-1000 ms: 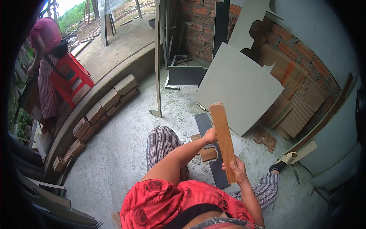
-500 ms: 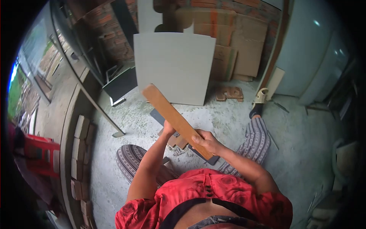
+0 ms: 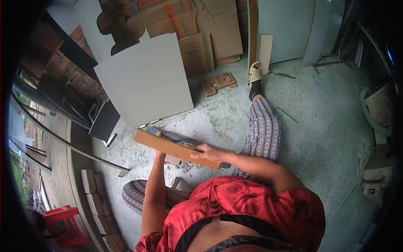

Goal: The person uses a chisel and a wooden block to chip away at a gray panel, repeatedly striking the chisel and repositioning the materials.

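A long brown wooden board (image 3: 168, 148) slants across in front of me, over the floor. My right hand (image 3: 210, 153) is closed on the board near its right end, fingers over the upper edge. At the left part, my left hand (image 3: 160, 153) grips it from underneath. Much of that hand is hidden behind the wood, with a fingertip showing over the far edge. Just beyond the board lies a dark grey flat strip (image 3: 181, 137), partly covered by it. Small pieces and debris on the floor beneath are mostly hidden.
A large white panel (image 3: 147, 82) leans ahead of me, with cardboard (image 3: 220, 31) behind it. A cut-out wooden piece (image 3: 218, 83) lies on the floor. My slippered foot (image 3: 255, 72) is stretched forward right. Bricks (image 3: 98, 206) line the left ledge near a red stool (image 3: 67, 227).
The board has turned from a steep slant to a flatter one, its far end coming lower and nearer. Both hands stay on it. The view has swung to the right.
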`<state>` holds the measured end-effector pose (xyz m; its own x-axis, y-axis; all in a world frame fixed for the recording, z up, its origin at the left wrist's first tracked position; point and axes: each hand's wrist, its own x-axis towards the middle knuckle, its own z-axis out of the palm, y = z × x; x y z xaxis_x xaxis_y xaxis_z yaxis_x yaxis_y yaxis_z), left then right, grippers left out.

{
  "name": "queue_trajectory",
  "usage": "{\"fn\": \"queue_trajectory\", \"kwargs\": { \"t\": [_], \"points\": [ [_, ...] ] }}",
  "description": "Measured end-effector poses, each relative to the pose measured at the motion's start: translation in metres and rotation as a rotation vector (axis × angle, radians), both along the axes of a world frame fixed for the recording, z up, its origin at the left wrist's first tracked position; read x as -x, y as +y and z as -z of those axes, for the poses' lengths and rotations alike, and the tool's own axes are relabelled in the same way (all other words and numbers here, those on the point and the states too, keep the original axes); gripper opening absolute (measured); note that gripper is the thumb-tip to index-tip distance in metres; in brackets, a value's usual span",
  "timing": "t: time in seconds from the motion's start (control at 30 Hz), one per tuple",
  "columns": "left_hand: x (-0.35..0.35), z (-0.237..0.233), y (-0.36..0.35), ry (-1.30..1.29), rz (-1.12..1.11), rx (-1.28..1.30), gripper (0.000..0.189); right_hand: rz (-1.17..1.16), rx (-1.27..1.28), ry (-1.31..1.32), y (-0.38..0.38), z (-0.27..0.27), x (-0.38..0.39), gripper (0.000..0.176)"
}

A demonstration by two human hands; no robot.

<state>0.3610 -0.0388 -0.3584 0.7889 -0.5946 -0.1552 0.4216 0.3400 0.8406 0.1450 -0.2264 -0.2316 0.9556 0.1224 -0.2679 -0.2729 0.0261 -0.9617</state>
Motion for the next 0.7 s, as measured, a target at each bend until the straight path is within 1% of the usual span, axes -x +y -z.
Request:
{"fn": "queue_trajectory", "kwargs": {
  "t": [0.03, 0.07, 0.1, 0.13, 0.17, 0.2, 0.23, 0.27, 0.3, 0.33, 0.37, 0.43, 0.47, 0.53, 0.57, 0.63, 0.67, 0.7],
  "points": [
    [0.002, -0.003, -0.003, -0.588, -0.155, -0.495, 0.022, 0.088, -0.15, -0.003, -0.001, 0.006, 0.0, 0.058],
    [0.006, -0.02, -0.007, -0.539, -0.132, -0.582, 0.022, 0.149, -0.271, 0.061, -0.005, -0.005, 0.0, 0.055],
    [0.011, -0.043, -0.01, -0.479, -0.113, -0.676, 0.023, 0.221, -0.26, 0.118, -0.012, 0.002, -0.004, 0.052],
    [0.013, -0.057, -0.009, -0.382, -0.131, -0.7, 0.025, 0.294, -0.184, 0.17, -0.02, 0.023, -0.01, 0.048],
    [0.014, -0.064, -0.006, -0.28, -0.153, -0.725, 0.027, 0.35, 0.013, 0.108, -0.033, 0.063, -0.017, 0.043],
    [0.01, -0.064, -0.002, -0.231, -0.183, -0.743, 0.029, 0.38, 0.355, 0.134, -0.045, 0.08, -0.02, 0.047],
    [0.006, -0.064, 0.002, -0.187, -0.21, -0.754, 0.031, 0.423, 0.668, 0.197, -0.053, 0.076, -0.018, 0.053],
    [0.004, -0.069, 0.005, -0.169, -0.235, -0.771, 0.031, 0.432, 0.706, 0.298, -0.061, 0.074, -0.016, 0.054],
    [0.002, -0.077, 0.007, -0.149, -0.265, -0.783, 0.031, 0.446, 0.869, 0.442, -0.071, 0.104, -0.015, 0.051],
    [0.002, -0.084, 0.009, -0.132, -0.29, -0.795, 0.032, 0.461, 0.88, 0.553, -0.072, 0.105, -0.009, 0.056],
    [0.002, -0.088, 0.011, -0.123, -0.304, -0.805, 0.032, 0.442, 0.877, 0.551, -0.073, 0.11, -0.007, 0.056],
    [0.005, -0.092, 0.017, -0.147, -0.276, -0.706, 0.031, 0.392, 1.041, 0.628, -0.072, 0.118, -0.003, 0.064],
    [0.006, -0.093, 0.019, -0.155, -0.256, -0.683, 0.029, 0.378, 1.043, 0.624, -0.071, 0.124, -0.002, 0.064],
    [0.01, -0.095, 0.021, -0.158, -0.264, -0.675, 0.027, 0.324, 1.227, 0.582, -0.064, 0.132, -0.007, 0.074],
    [0.013, -0.097, 0.023, -0.167, -0.255, -0.667, 0.026, 0.31, 1.229, 0.575, -0.057, 0.132, -0.011, 0.074],
    [0.015, -0.096, 0.026, -0.154, -0.257, -0.647, 0.024, 0.175, 1.292, 0.202, -0.038, 0.13, -0.016, 0.079],
    [0.015, -0.092, 0.027, -0.175, -0.254, -0.671, 0.024, 0.048, 1.218, 0.199, -0.027, 0.126, -0.017, 0.091],
    [0.015, -0.089, 0.027, -0.197, -0.253, -0.696, 0.025, 0.039, 1.222, 0.194, -0.018, 0.126, -0.018, 0.091]
  ]
}}
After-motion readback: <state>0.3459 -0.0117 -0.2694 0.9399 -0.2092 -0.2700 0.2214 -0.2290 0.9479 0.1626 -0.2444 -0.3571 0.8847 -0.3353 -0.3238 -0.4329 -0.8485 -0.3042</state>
